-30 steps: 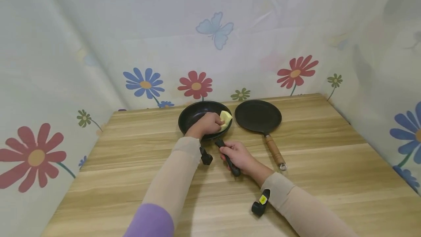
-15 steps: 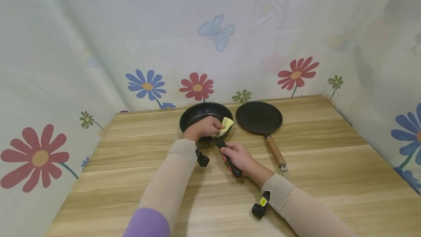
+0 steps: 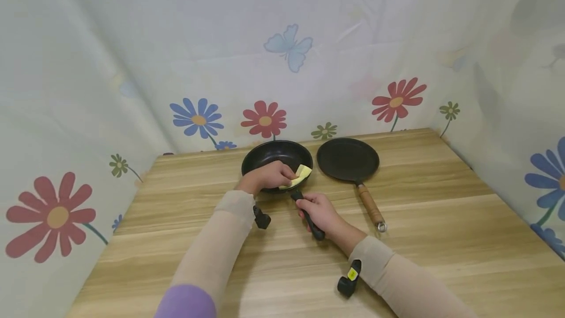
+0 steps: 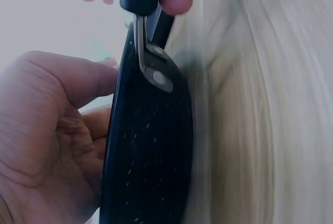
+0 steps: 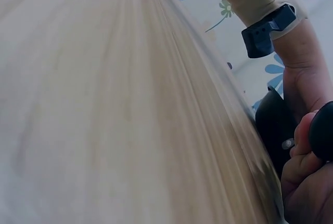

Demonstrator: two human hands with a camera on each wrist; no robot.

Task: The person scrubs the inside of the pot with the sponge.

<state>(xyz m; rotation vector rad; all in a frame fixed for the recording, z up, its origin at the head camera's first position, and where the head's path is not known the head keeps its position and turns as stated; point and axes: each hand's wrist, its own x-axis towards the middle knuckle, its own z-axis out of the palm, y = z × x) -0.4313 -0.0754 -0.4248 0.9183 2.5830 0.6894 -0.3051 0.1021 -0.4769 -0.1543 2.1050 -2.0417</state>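
A deep black frying pan [image 3: 265,150] stands near the table's back edge, its handle [image 3: 312,224] pointing toward me. My right hand [image 3: 322,211] grips that handle, fingers wrapped round it. Inside the pan, my left hand [image 3: 274,174] pinches a pale yellow cloth [image 3: 302,173] against the near right part of the inner wall. In the left wrist view, the pan's speckled outer side [image 4: 148,146] hides the left fingertips and the cloth. The right wrist view shows the right hand [image 5: 309,182] at the handle, with the pan [image 5: 273,125] beyond.
Just right of the frying pan lies a flat black griddle pan [image 3: 347,158] with a wooden handle [image 3: 371,204] ending in a metal ring. Both rest on a wood-grain table [image 3: 432,200]. Behind it hangs a flower-printed curtain [image 3: 220,72] on several sides.
My left hand has moved with the cloth, left and toward me along the pan's inside. My right hand keeps its grip on the handle. The view has shifted slightly.
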